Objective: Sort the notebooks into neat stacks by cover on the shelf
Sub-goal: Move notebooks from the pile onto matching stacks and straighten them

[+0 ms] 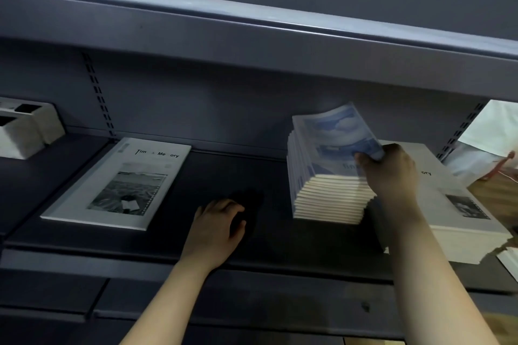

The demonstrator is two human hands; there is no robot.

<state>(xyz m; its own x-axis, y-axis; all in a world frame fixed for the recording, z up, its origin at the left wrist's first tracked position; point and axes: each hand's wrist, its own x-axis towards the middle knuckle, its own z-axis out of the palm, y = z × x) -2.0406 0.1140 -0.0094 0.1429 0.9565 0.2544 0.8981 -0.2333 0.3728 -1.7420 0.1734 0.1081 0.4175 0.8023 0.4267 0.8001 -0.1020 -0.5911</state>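
Observation:
A tall stack of blue-cover notebooks (322, 176) stands on the dark shelf (224, 255), right of middle. My right hand (389, 171) grips the top blue notebook (336, 131) at its near right corner and has it lifted and tilted up off the stack. Right of that stack lies a white-cover stack (459, 204) with a black-and-white photo, partly hidden by my right arm. A single white "Time & Memory" notebook (117, 185) lies flat at the left. My left hand (221, 224) rests on the bare shelf between them, fingers loosely curled, holding nothing.
Another shelf board (252, 33) hangs close overhead. White boxes (25, 126) sit at the far left. At the far right a person in white (493, 131) stands beyond the shelf upright (462, 129).

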